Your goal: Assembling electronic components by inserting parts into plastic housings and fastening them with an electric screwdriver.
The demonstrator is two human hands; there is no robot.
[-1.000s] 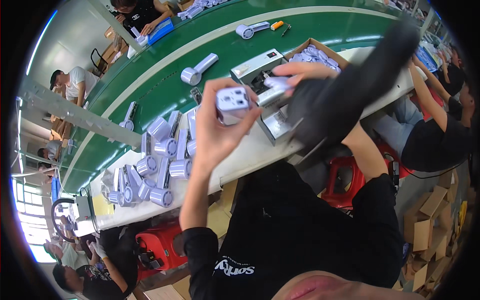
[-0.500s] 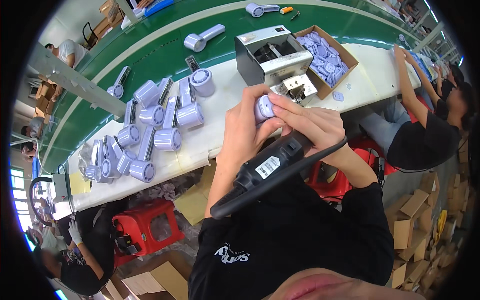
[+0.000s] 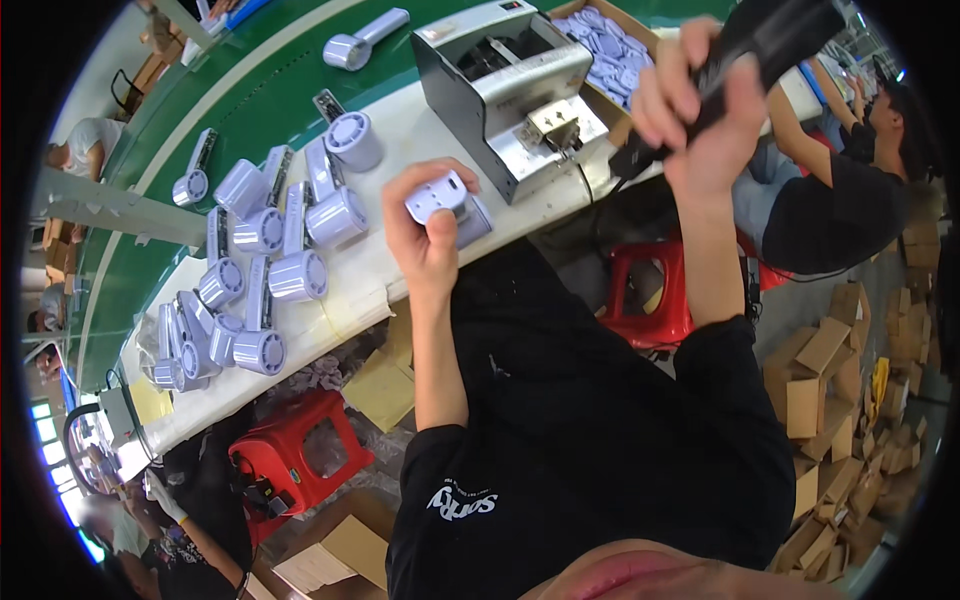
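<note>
White lettering stands on the wearer's black shirt, at the lower centre of the frame: one large, slanted word with a line of much smaller print just above it. Faint marks on the silver machine, upper centre, may be print, too small to read.

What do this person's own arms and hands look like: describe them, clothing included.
The person wears a black shirt with white lettering on its front. The black left sleeve and right sleeve end near the elbows. Below them the arms are bare, and the left hand and right hand wear no gloves; no watch or bracelet shows.
</note>
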